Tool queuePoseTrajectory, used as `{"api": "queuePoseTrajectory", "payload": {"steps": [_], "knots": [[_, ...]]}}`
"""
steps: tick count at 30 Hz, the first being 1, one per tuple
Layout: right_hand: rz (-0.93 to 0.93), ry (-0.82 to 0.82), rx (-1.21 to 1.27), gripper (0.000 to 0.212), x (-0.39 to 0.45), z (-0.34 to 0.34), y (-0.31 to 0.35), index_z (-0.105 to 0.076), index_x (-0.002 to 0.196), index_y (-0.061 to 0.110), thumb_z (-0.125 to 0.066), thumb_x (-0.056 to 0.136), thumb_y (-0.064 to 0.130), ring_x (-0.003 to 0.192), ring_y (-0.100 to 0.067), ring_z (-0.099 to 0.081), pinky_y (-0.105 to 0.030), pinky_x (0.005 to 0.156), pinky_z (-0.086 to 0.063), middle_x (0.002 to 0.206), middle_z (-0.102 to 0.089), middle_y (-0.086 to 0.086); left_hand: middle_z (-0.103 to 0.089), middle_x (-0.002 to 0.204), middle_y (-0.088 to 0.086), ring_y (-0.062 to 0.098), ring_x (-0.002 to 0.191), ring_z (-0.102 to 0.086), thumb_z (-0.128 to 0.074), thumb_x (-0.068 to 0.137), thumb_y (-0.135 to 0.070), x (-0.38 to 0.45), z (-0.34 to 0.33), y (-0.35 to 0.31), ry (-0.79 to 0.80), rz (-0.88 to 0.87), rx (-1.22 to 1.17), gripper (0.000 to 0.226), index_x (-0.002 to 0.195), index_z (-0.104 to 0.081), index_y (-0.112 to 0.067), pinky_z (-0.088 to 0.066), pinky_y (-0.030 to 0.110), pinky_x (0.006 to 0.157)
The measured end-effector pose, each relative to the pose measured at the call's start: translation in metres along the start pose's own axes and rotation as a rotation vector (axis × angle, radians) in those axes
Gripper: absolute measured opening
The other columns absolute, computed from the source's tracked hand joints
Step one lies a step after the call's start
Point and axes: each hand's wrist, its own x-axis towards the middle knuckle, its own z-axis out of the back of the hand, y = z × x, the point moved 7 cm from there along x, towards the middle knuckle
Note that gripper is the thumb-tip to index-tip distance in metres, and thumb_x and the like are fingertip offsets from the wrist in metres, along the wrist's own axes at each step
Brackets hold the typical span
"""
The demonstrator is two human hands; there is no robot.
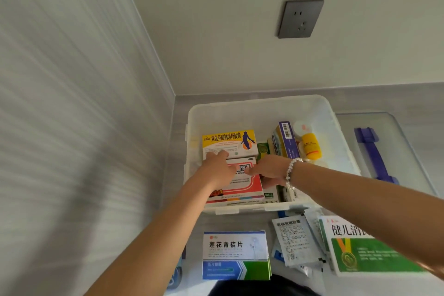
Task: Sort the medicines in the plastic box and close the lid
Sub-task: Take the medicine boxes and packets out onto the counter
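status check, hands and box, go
Both hands inside the plastic box: left hand flat on the red-and-white carton, right hand beside it, grip unclear. Lid off, lying to the right. Cartons and sachets wait outside.

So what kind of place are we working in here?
Probably a home room, in a corner: a wall socket above a grey surface, with household medicine boxes in a plastic box.

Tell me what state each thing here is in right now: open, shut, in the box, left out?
Plastic box: open, partly filled.
Lid: off, lying right of the box.
Yellow-topped carton: flat inside the box.
Red-and-white carton: inside, under both hands.
Yellow bottle: inside, cap on.
Blue-and-green carton: still outside.
Sachets: outside.
Left hand: open, pressing.
Right hand: open, resting.
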Motion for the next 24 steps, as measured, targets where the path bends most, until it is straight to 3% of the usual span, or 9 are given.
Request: {"api": "queuePoseTrajectory", "payload": {"steps": [3, 8, 10, 15, 18, 21, 24], "knots": [[0.003, -0.021, 0.121, 0.015, 0.002, 0.005, -0.001, -0.055, 0.098, 0.007, -0.061, 0.086, 0.015, 0.082, -0.019, -0.068, -0.032, 0.067, -0.057, 0.093, -0.070, -0.008, -0.021, 0.151, 0.012, 0.029, 0.126, -0.044, -0.041, 0.096, -0.034, 0.000, -0.001, 0.001, 0.000, -0.007, -0.025, 0.053, 0.144, -0.026, -0.021, -0.044, 0.035, 0.096], [0.047, -0.034, 0.068, 0.014, 0.001, 0.010, -0.001, -0.055, 0.086, 0.008, -0.065, 0.084, 0.019, 0.093, -0.020, -0.067, -0.032, 0.087, -0.053, 0.101, -0.071, -0.011, -0.024, 0.151, 0.010, 0.028, 0.127, -0.045, -0.040, 0.097, -0.034, -0.001, 0.002, 0.001, -0.039, 0.005, -0.039, 0.050, 0.144, -0.027, -0.022, -0.046, 0.035, 0.096], [0.053, -0.037, 0.066, 0.016, -0.005, 0.010, 0.002, -0.056, 0.089, 0.008, -0.066, 0.083, 0.020, 0.087, -0.018, -0.067, -0.031, 0.084, -0.054, 0.097, -0.072, -0.010, -0.026, 0.152, 0.008, 0.027, 0.131, -0.040, -0.040, 0.097, -0.033, -0.001, 0.004, 0.001, -0.072, 0.004, -0.041, 0.049, 0.144, -0.028, -0.021, -0.043, 0.036, 0.098], [0.152, -0.049, 0.113, 0.029, -0.034, 0.012, 0.020, -0.054, 0.109, 0.007, -0.063, 0.085, 0.022, 0.090, -0.025, -0.070, -0.043, 0.083, -0.055, 0.101, -0.071, -0.012, -0.034, 0.148, 0.005, 0.025, 0.132, -0.039, -0.044, 0.096, -0.032, -0.007, 0.012, 0.003, -0.164, -0.006, -0.078, 0.049, 0.142, -0.033, -0.019, -0.041, 0.041, 0.105], [0.273, -0.090, 0.119, 0.026, -0.063, 0.028, 0.028, -0.056, 0.105, 0.006, -0.061, 0.087, 0.024, 0.090, -0.025, -0.070, -0.045, 0.087, -0.054, 0.100, -0.072, -0.013, -0.037, 0.143, 0.004, 0.022, 0.132, -0.035, -0.046, 0.095, -0.034, -0.023, 0.025, -0.004, -0.302, -0.064, -0.101, 0.049, 0.140, -0.035, -0.019, -0.035, 0.040, 0.106], [0.355, -0.109, 0.214, 0.021, -0.097, 0.052, 0.023, -0.059, 0.102, 0.006, -0.060, 0.087, 0.021, 0.084, -0.022, -0.071, -0.040, 0.082, -0.056, 0.093, -0.073, -0.010, -0.040, 0.140, 0.003, 0.019, 0.130, -0.035, -0.049, 0.093, -0.035, -0.046, 0.039, -0.019, -0.493, -0.179, -0.084, 0.051, 0.139, -0.036, -0.021, -0.032, 0.036, 0.106], [0.436, -0.074, 0.352, 0.018, -0.131, 0.075, 0.013, -0.061, 0.100, 0.006, -0.059, 0.086, 0.018, 0.077, -0.020, -0.071, -0.035, 0.074, -0.056, 0.083, -0.074, -0.006, -0.044, 0.133, -0.007, 0.005, 0.109, -0.051, -0.053, 0.090, -0.038, -0.069, 0.042, -0.036, -0.491, -0.212, -0.334, 0.060, 0.143, -0.027, -0.027, -0.049, 0.022, 0.085]]}}
